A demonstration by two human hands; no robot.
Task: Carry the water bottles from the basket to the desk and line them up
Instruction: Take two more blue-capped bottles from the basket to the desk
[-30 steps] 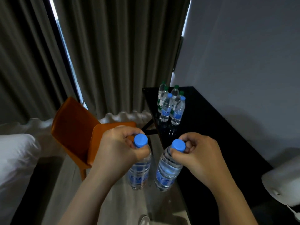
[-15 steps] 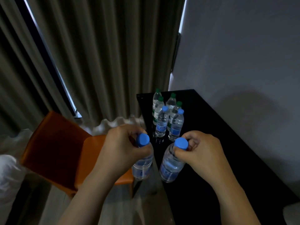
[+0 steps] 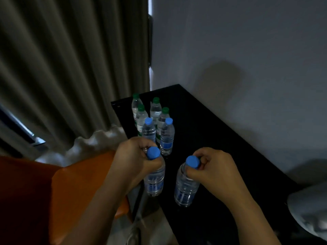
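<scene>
The left hand (image 3: 134,156) has its grip curled tight around the neck of a clear water bottle (image 3: 154,181) just under its blue cap, and this bottle hangs upright at the left edge of the black desk (image 3: 221,147). The right hand (image 3: 214,168) pinches the neck of a second blue-capped bottle (image 3: 185,190) between thumb and curled fingers. That bottle tilts slightly and sits over the desk surface (whether its base touches the top cannot be told). Both carry a blue label band low on the body, and the print on them is too blurred to read. Farther back on the desk stand two more blue-capped bottles (image 3: 167,137) side by side. Just behind them are four green-capped bottles (image 3: 155,108) with pale labels edged in green, whose writing is also illegible. An orange chair (image 3: 79,183) stands left of the desk, below grey-brown curtains (image 3: 70,68). A plain wall (image 3: 247,41) runs along the desk's right side.
</scene>
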